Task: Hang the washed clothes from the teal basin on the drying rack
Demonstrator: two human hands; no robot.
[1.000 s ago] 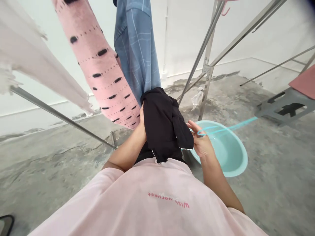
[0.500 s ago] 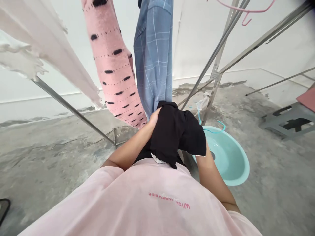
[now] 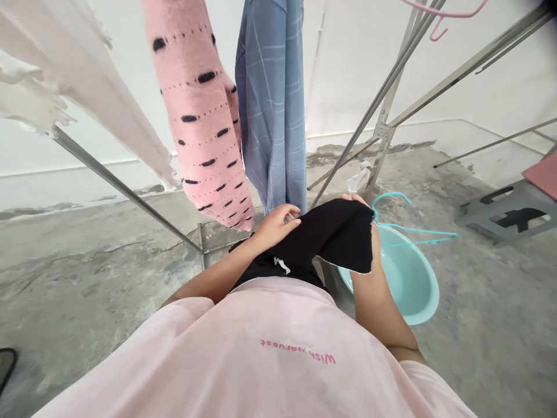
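A black cloth garment (image 3: pixel 331 232) is spread in front of my waist, its pale-edged opening draped over my right forearm. My right hand (image 3: pixel 355 199) is mostly hidden behind the cloth, with only a few fingers showing at its top edge, gripping it. A turquoise hanger (image 3: pixel 418 233) juts out beside that hand; whether the hand also holds it I cannot tell. My left hand (image 3: pixel 278 226) is open at the garment's left side, thumb stretched and fingers loosely curled, touching or just above the cloth.
A turquoise basin (image 3: pixel 429 296) sits on the floor at right. Pink spotted clothing (image 3: pixel 204 139) and blue checked clothing (image 3: pixel 274 116) hang ahead. Metal rack bars (image 3: pixel 378 130) cross at right, with a pink hanger (image 3: pixel 439 26) above. A grey stool (image 3: pixel 513 215) stands far right.
My left hand has let go of the bunched cloth and its fingers now show. The garment has spread out flatter to the right. The turquoise hanger has risen and come further into view.
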